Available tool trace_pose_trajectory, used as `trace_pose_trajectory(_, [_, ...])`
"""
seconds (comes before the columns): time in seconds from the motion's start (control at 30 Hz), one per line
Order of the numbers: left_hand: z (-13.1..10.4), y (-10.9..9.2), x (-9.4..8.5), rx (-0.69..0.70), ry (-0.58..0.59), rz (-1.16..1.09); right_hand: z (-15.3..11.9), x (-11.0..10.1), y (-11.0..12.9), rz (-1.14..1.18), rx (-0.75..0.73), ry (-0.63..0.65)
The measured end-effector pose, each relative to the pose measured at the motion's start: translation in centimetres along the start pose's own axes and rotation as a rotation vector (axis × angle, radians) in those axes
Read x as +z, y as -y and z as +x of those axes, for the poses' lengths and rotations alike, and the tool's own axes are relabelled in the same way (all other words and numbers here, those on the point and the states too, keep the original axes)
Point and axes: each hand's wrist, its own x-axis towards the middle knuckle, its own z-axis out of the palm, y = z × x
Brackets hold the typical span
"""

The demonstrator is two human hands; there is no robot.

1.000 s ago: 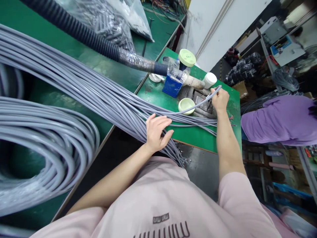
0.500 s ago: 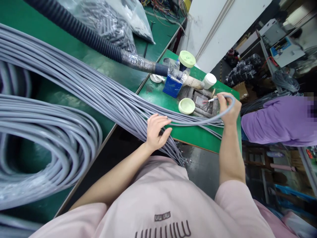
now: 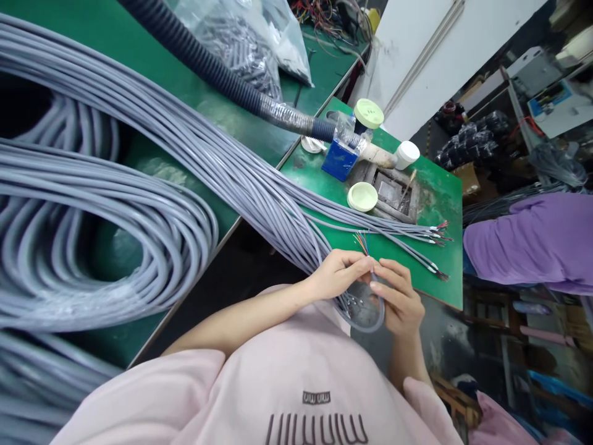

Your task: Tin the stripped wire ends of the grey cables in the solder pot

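Observation:
My left hand (image 3: 343, 273) pinches the end of a grey cable (image 3: 377, 312), near where its thin coloured wires (image 3: 362, 243) fan out upward. Touching the same end from the other side is my right hand (image 3: 399, 298), its fingers curled round the cable just below the wires. The cable bends in a loop beneath both hands. A thick bundle of grey cables (image 3: 259, 191) runs beside them from the upper left. Some of its stripped ends (image 3: 438, 232) lie on the green bench, and others hang below my left hand.
A small metal pot (image 3: 390, 190) in a dirty frame, with a thin stick (image 3: 407, 185), sits under a hose (image 3: 204, 59). Around it are a pale green lid (image 3: 362, 196), a blue box (image 3: 340, 159) and a white jar (image 3: 407, 153). Coiled cables (image 3: 185, 247) lie left. A person in purple (image 3: 532, 241) is at right.
My right hand has moved from beside the pot down and left to my left hand. Its earlier cable is out of that hand; both hands now hold a cable end with fanned coloured wires.

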Motion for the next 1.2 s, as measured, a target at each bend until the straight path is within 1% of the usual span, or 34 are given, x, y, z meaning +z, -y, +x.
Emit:
trace_pose_trajectory(0.1, [-0.4, 0.2, 0.1, -0.014, -0.031, 0.033, -0.9, 0.3, 0.3, -0.023, -0.013, 0.018])
trace_pose_trajectory(0.2, [-0.7, 0.0, 0.1, 0.008, -0.066, 0.076, -1.4, 0.5, 0.3, -0.021, -0.033, 0.039])
trace_pose_trajectory(0.5, [-1.1, 0.3, 0.0, 0.048, -0.15, 0.126, -1.6, 0.9, 0.0, -0.011, 0.004, 0.096])
trace_pose_trajectory(0.7, [-1.1, 0.2, 0.0, 0.071, -0.177, 0.14, -1.7, 1.2, 0.0, 0.008, 0.018, 0.101])
trace_pose_trajectory(0.93, [-1.0, 0.4, -0.1, 0.025, -0.176, 0.102, -1.7, 1.5, -0.1, -0.011, 0.015, 0.096])
trace_pose_trajectory(1.2, [-0.9, 0.4, -0.1, 0.005, -0.171, 0.081, -1.8, 1.7, 0.0, -0.006, 0.031, 0.086])
